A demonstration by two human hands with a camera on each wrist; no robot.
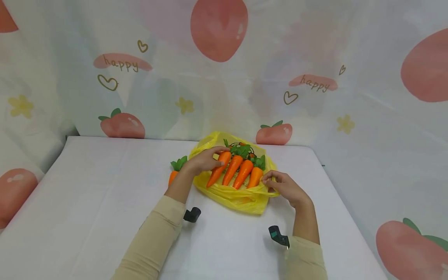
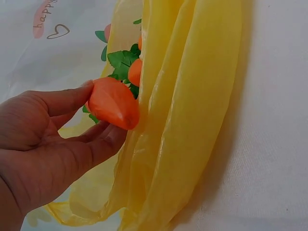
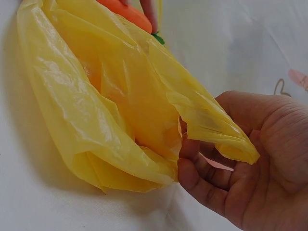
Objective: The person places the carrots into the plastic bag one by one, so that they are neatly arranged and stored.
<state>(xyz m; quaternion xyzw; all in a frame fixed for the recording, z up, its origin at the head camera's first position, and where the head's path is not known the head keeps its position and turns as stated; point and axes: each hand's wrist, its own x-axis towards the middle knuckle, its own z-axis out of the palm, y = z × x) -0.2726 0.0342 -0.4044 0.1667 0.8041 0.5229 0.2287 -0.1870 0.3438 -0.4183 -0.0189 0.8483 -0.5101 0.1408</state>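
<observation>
A yellow plastic bag (image 1: 229,197) lies with its mouth open towards the head camera, several orange carrots (image 1: 244,174) with green leafy tops side by side in it. With thumb and fingers my left hand (image 1: 205,160) grips the leftmost carrot (image 1: 217,172); in the left wrist view that carrot's tip (image 2: 115,106) points at the camera beside the bag's folds. My right hand (image 1: 286,188) holds the bag's right edge, fingers curled at the handle loop, as the right wrist view shows the plastic (image 3: 207,130) passing between thumb and fingers.
Another carrot (image 1: 172,177) with a green top lies outside the bag on the left, partly behind my left forearm. A white cloth covers the table (image 1: 105,202). Behind it hangs a printed curtain (image 1: 224,89) with fruit and hearts.
</observation>
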